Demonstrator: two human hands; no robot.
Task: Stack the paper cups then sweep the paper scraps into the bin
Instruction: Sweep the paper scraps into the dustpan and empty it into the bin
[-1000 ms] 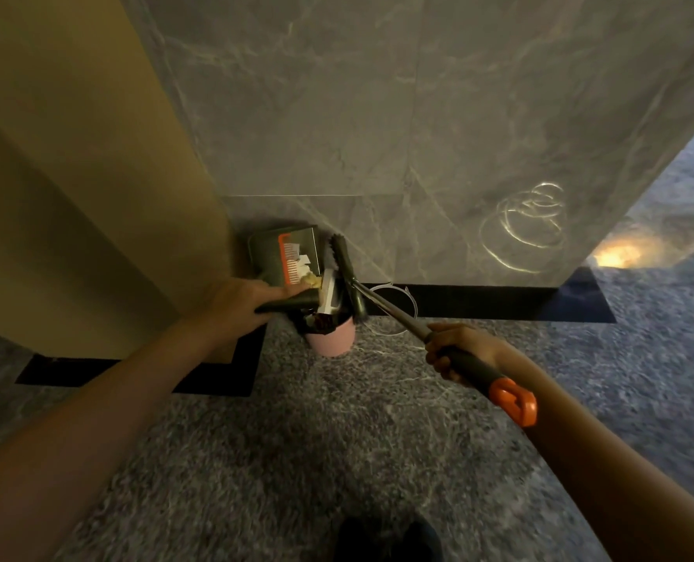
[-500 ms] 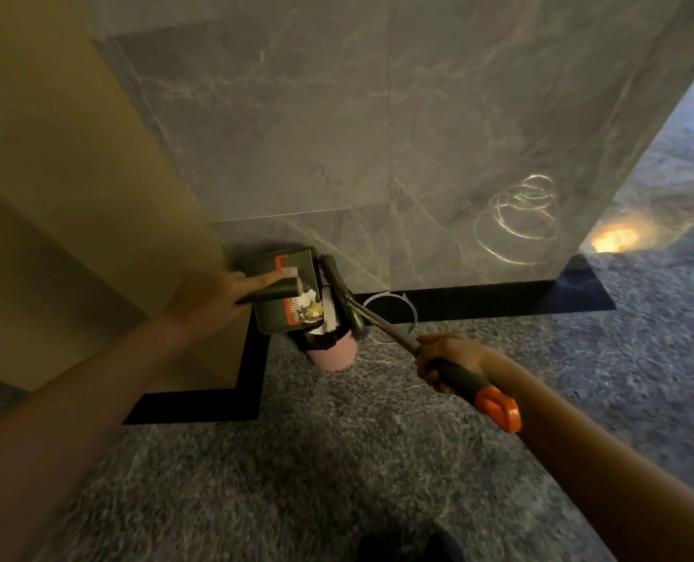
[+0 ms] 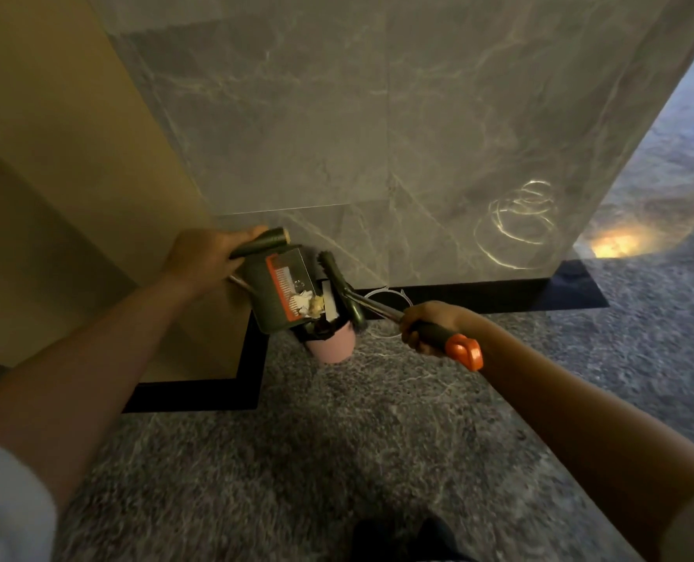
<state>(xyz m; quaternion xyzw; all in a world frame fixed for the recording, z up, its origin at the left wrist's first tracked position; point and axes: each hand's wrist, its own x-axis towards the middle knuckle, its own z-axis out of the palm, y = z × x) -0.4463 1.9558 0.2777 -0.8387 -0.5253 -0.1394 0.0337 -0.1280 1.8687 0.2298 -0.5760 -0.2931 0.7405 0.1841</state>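
While the dustpan (image 3: pixel 274 294) hangs tilted over the pink bin (image 3: pixel 333 344), the step in hand looks like tipping the load out. The paper scraps (image 3: pixel 307 304) lie bunched at the pan's low edge, just above the bin's mouth. The left hand (image 3: pixel 199 257) has its fingers curled round the pan's handle, and the right hand (image 3: pixel 426 324) has its fingers wrapped round the grey grip of the brush (image 3: pixel 339 285), whose head stands just beside the scraps.

To do this well, the pan's lip should sit squarely over the opening before it tips steeper, since the bin is narrow next to the pan and scraps could slide past its rim onto the floor (image 3: pixel 337 440). A short stroke of the brush down the pan would free anything that clings.

The bin's mouth is mostly hidden behind the pan and a dark liner, so how much has landed inside cannot be told. A pale flat piece between pan and brush is too blurred to name. The paper cups are not in view. A thin clear ring (image 3: pixel 382 296) lies by the wall (image 3: pixel 378 156); what it is stays unclear.
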